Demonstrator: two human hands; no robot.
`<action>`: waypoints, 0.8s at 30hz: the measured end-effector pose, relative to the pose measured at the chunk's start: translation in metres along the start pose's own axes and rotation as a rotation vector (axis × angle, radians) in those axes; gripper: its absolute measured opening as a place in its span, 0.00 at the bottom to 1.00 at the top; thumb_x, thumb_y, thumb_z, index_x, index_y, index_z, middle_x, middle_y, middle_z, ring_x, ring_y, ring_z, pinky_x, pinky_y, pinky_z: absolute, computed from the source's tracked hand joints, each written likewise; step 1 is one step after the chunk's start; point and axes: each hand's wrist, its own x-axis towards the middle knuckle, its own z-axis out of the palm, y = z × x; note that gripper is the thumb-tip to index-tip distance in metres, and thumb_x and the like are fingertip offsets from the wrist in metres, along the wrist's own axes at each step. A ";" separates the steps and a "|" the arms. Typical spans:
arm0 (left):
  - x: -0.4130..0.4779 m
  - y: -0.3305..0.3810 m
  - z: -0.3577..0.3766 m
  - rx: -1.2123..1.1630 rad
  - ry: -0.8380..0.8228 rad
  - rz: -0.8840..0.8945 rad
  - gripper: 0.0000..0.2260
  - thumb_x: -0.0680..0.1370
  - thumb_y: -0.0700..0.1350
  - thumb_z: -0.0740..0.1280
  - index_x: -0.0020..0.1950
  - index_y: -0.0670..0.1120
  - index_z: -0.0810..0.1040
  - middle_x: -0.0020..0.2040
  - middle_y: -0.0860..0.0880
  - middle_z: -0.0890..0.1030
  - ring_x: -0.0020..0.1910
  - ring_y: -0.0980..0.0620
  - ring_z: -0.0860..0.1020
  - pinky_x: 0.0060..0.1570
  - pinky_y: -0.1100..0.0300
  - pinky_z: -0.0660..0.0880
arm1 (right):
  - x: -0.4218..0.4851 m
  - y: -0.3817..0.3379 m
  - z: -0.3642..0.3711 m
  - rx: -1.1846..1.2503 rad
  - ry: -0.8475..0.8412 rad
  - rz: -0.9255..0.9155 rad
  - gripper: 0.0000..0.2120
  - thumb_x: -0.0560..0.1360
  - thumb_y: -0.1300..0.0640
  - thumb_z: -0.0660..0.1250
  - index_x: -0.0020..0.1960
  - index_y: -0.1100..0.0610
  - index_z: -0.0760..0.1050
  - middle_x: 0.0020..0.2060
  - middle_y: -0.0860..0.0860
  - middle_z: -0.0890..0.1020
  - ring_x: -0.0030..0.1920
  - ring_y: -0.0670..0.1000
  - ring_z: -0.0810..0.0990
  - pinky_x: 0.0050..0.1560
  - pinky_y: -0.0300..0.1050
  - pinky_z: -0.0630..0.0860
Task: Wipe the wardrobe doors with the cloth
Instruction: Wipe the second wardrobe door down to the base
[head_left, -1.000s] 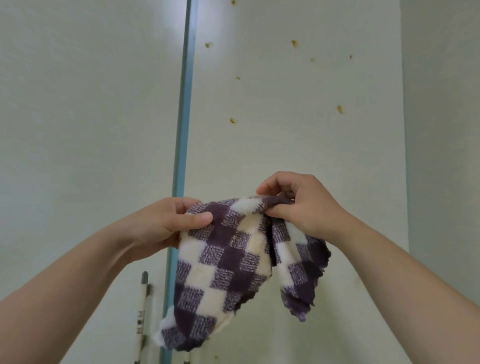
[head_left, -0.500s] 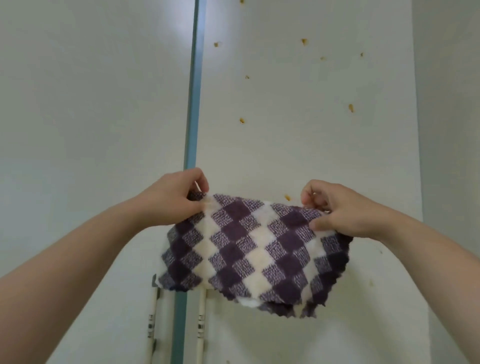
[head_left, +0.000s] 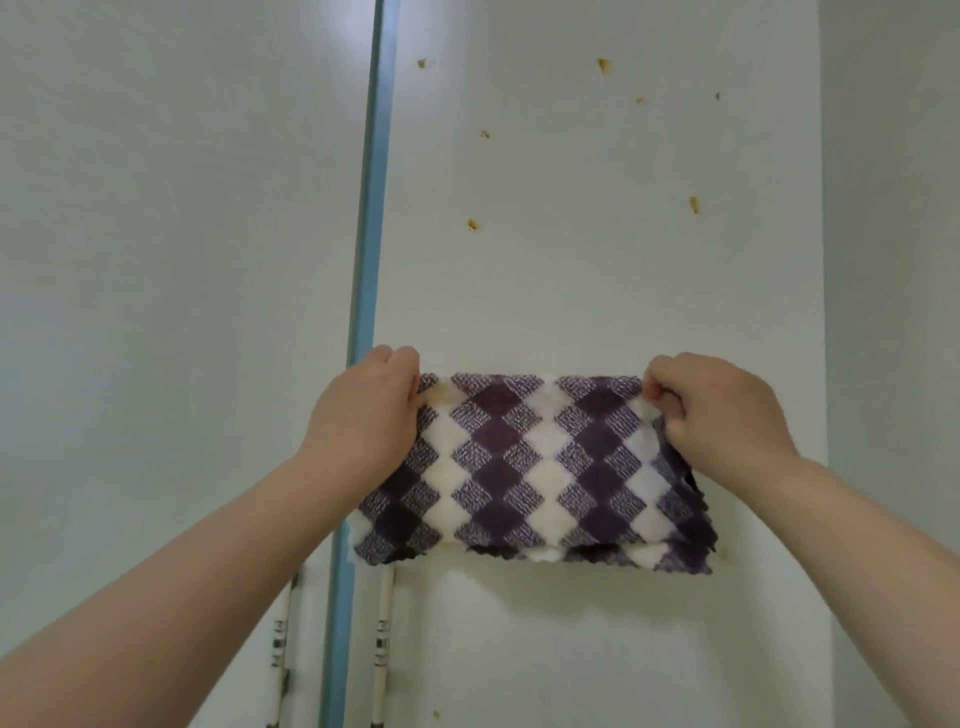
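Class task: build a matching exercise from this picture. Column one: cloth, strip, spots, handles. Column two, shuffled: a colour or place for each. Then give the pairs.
Column one:
1 cloth
2 strip
3 spots
4 handles

Column two:
A pale, below the cloth
B purple and white checks
C brown, scattered
D blue, running top to bottom

Pairs: 1-B; 2-D; 3-C; 4-A

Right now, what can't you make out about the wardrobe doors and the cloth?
Head view only:
1. Right door behind the checked cloth: covered by it.
2. Grips of left hand and right hand: partly behind the cloth.
3. Door handles: cut by bottom edge, markings too small.
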 end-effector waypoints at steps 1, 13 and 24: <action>-0.001 0.000 0.006 0.016 0.036 0.015 0.08 0.77 0.38 0.61 0.40 0.43 0.64 0.37 0.47 0.66 0.33 0.46 0.67 0.32 0.53 0.64 | -0.001 0.000 0.004 -0.042 0.062 -0.058 0.08 0.64 0.71 0.69 0.36 0.59 0.76 0.31 0.54 0.77 0.31 0.57 0.73 0.28 0.41 0.65; -0.019 0.000 0.039 0.116 0.237 0.087 0.05 0.71 0.38 0.66 0.41 0.35 0.77 0.44 0.38 0.75 0.38 0.41 0.74 0.27 0.58 0.71 | -0.010 -0.027 0.020 -0.489 -0.010 -0.024 0.10 0.63 0.69 0.59 0.33 0.58 0.77 0.34 0.53 0.73 0.34 0.55 0.69 0.36 0.46 0.57; -0.037 0.035 0.077 0.168 -0.002 -0.063 0.36 0.72 0.72 0.44 0.73 0.53 0.61 0.72 0.33 0.59 0.69 0.27 0.58 0.56 0.25 0.58 | -0.029 -0.067 0.060 0.120 0.097 0.498 0.26 0.74 0.51 0.63 0.70 0.58 0.65 0.61 0.60 0.70 0.59 0.61 0.67 0.56 0.51 0.66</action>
